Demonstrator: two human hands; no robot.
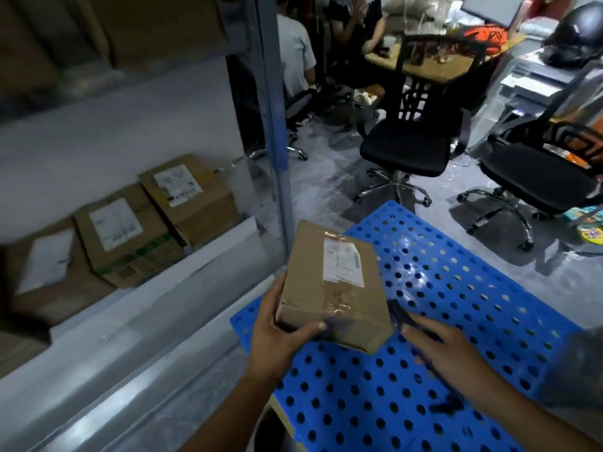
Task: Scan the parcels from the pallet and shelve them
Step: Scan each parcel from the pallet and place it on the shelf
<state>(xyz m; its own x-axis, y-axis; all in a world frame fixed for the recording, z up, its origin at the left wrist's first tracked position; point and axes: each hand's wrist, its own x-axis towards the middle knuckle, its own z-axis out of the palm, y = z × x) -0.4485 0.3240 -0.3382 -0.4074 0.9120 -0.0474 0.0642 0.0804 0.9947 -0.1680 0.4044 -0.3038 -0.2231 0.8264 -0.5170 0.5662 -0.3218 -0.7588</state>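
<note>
1. parcel (336,288), a taped cardboard box with a white label on top, is held above the near-left part of the blue perforated pallet (456,288), close to the shelf edge.
2. left hand (277,327) grasps its near-left corner, thumb pressed across the near face.
3. right hand (447,347) clasps a dark scanner (400,316), which is blurred; its nose sits just beside the parcel's near-right corner.
4. shelf (208,256) on the left carries three labelled boxes (124,236) in a row. a grey upright post (274,125) stands between shelf and pallet.
5. beyond the pallet, two black office chairs (411,138) crowd the floor before a desk (434,65) where people sit. a dark helmet (577,34) sits above a printer (535,79) at far right.
</note>
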